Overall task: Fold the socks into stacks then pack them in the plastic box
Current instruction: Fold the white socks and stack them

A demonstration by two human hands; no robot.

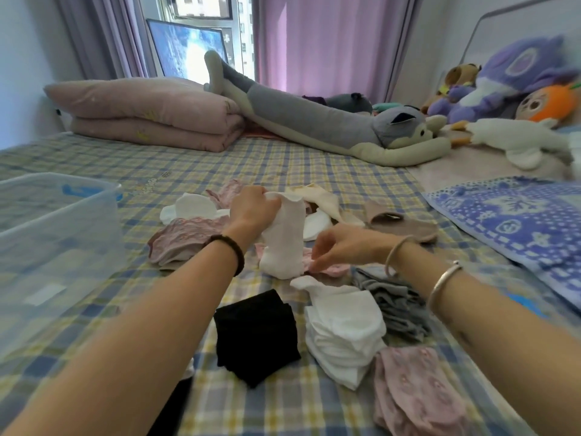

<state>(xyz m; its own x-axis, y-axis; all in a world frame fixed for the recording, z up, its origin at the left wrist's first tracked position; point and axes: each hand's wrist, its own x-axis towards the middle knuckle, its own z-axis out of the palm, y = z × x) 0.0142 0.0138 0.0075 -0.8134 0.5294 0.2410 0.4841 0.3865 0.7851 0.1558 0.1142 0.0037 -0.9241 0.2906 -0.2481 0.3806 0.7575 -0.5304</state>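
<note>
My left hand (251, 212) is raised above the bed (314, 171), wrist bent, its fingers (271, 201) curled tight round the cuff of a white sock (284, 240), which hangs upright with its toe end on the sheet; my right hand (342, 245) reaches in from 3 o'clock, palm down, thumb and forefinger drawn to a pinch at the sock's lower end, just over a pink sock (330, 268); which of the two they hold I cannot tell. Clear plastic box (63, 215) at 9 o'clock of my hands, open-topped; the checked sheet shows through its walls. Folded stacks at 6 o'clock: black stack (256, 335), white stack (342, 328) touching it, grey stack (393, 306) at 5 o'clock, pink stack (412, 388) nearest me. Loose socks (188, 234) lie from 10 to 1 o'clock.
</note>
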